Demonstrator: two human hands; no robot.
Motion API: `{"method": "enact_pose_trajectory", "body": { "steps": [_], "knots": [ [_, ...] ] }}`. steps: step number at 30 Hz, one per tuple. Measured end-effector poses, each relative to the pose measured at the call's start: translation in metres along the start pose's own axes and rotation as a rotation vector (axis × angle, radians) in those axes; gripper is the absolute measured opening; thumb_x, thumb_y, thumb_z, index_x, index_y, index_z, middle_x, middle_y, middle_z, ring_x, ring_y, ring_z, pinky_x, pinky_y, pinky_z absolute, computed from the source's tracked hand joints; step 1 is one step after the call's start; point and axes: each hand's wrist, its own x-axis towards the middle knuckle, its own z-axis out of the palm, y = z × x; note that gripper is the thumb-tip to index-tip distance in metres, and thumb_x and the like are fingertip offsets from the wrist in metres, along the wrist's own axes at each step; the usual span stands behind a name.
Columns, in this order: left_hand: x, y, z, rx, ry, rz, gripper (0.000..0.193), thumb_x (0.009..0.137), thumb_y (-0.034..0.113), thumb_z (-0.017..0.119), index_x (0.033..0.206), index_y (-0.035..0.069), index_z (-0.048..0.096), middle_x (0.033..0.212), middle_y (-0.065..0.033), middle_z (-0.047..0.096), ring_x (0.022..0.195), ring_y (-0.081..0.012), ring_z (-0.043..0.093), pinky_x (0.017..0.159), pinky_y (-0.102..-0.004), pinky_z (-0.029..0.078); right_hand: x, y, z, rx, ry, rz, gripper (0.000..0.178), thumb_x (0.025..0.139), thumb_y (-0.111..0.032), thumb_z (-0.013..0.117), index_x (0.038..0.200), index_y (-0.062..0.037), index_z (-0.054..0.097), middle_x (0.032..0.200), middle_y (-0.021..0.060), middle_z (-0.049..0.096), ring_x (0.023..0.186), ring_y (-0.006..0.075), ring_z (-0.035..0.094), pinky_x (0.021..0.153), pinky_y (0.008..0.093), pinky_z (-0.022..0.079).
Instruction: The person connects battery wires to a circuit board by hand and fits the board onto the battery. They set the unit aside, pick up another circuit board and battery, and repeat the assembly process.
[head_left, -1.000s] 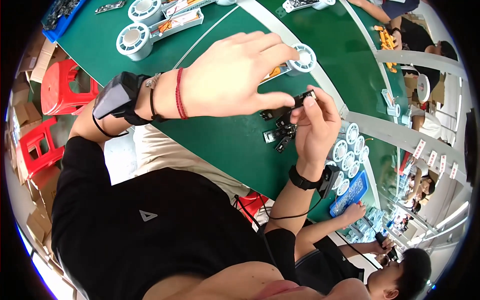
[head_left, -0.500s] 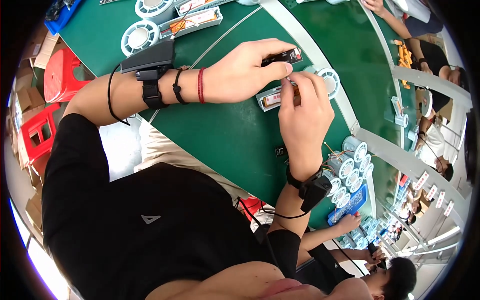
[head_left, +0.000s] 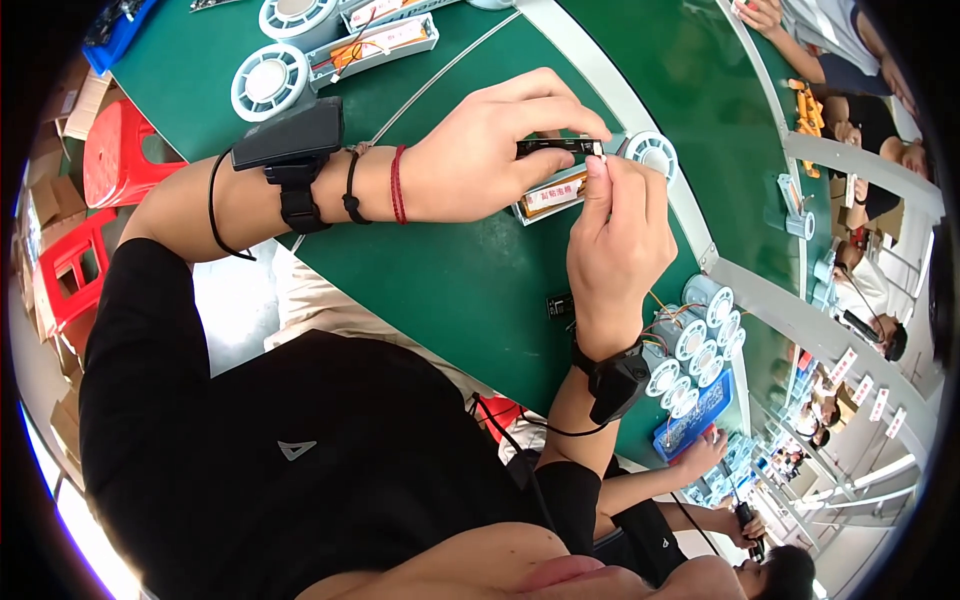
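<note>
My left hand (head_left: 490, 150) pinches a small black circuit board (head_left: 560, 147) between thumb and fingers above the green table. At the board's right end, the thumb and fingertips of my right hand (head_left: 625, 245) are closed on a small white connector (head_left: 598, 150). The right fingertips partly hide how far connector and board meet. Beneath both hands lies a light-blue open fan housing (head_left: 530, 216), a white-labelled battery pack (head_left: 556, 195) in its trough and a round slotted head (head_left: 652, 158) at its far end. Another small black board (head_left: 560, 306) rests near my right wrist.
More light-blue fan housings (head_left: 270, 82) lie at the upper left. Several round-headed units (head_left: 690, 340) with loose wires cluster to the right, beside a blue tray (head_left: 712, 408) and a co-worker's hand (head_left: 704, 452). A metal rail (head_left: 640, 120) crosses the table. Red stools (head_left: 118, 150) stand left.
The board has turned level and shifted slightly down in my left hand. My right fingertips have moved right to its end, where a white connector now shows. More of the battery label is visible.
</note>
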Motion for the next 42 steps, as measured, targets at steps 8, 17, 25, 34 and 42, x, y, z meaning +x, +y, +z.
{"method": "enact_pose_trajectory", "body": {
  "steps": [8, 17, 25, 34, 42],
  "knots": [
    [-0.003, -0.002, 0.004, 0.210, 0.062, 0.110, 0.039, 0.087, -0.013, 0.063, 0.119, 0.007, 0.071, 0.109, -0.0101, 0.062, 0.085, -0.0230, 0.067, 0.072, -0.0309, 0.056, 0.000, -0.002, 0.004, -0.074, -0.002, -0.019, 0.008, 0.095, -0.015, 0.071, 0.094, -0.0071, 0.068, 0.088, 0.0069, 0.067, 0.069, 0.0259, 0.065, 0.059, 0.0348, 0.052],
    [0.001, 0.000, 0.001, 0.343, 0.041, 0.189, 0.047, 0.082, -0.013, 0.065, 0.121, 0.011, 0.071, 0.108, -0.0076, 0.063, 0.076, -0.0199, 0.067, 0.058, -0.0295, 0.055, -0.001, -0.002, 0.004, -0.095, -0.008, -0.003, 0.007, 0.095, -0.014, 0.070, 0.094, -0.0079, 0.068, 0.086, 0.0058, 0.066, 0.068, 0.0258, 0.065, 0.059, 0.0343, 0.051],
    [0.001, 0.003, 0.002, 0.434, 0.036, 0.251, 0.049, 0.079, -0.012, 0.066, 0.121, 0.013, 0.072, 0.110, -0.0076, 0.062, 0.077, -0.0179, 0.068, 0.056, -0.0289, 0.055, -0.001, -0.006, 0.000, -0.114, -0.022, 0.016, 0.004, 0.094, -0.011, 0.069, 0.093, -0.0079, 0.067, 0.084, 0.0064, 0.063, 0.066, 0.0262, 0.063, 0.056, 0.0349, 0.051],
    [-0.003, 0.003, -0.003, 0.409, 0.003, 0.192, 0.047, 0.080, -0.013, 0.064, 0.120, 0.010, 0.072, 0.109, -0.0082, 0.061, 0.077, -0.0194, 0.067, 0.059, -0.0305, 0.054, -0.002, -0.010, 0.000, -0.076, -0.007, 0.038, 0.005, 0.095, -0.011, 0.069, 0.093, -0.0061, 0.067, 0.085, 0.0082, 0.063, 0.066, 0.0269, 0.063, 0.057, 0.0356, 0.051],
    [-0.002, -0.002, 0.005, 0.254, 0.007, 0.111, 0.043, 0.085, -0.014, 0.060, 0.121, 0.008, 0.071, 0.107, -0.0097, 0.060, 0.078, -0.0206, 0.064, 0.066, -0.0310, 0.052, -0.002, -0.004, 0.003, -0.049, 0.015, -0.008, 0.007, 0.096, -0.012, 0.068, 0.094, -0.0054, 0.067, 0.085, 0.0082, 0.064, 0.066, 0.0273, 0.063, 0.057, 0.0366, 0.051]
  ]
}}
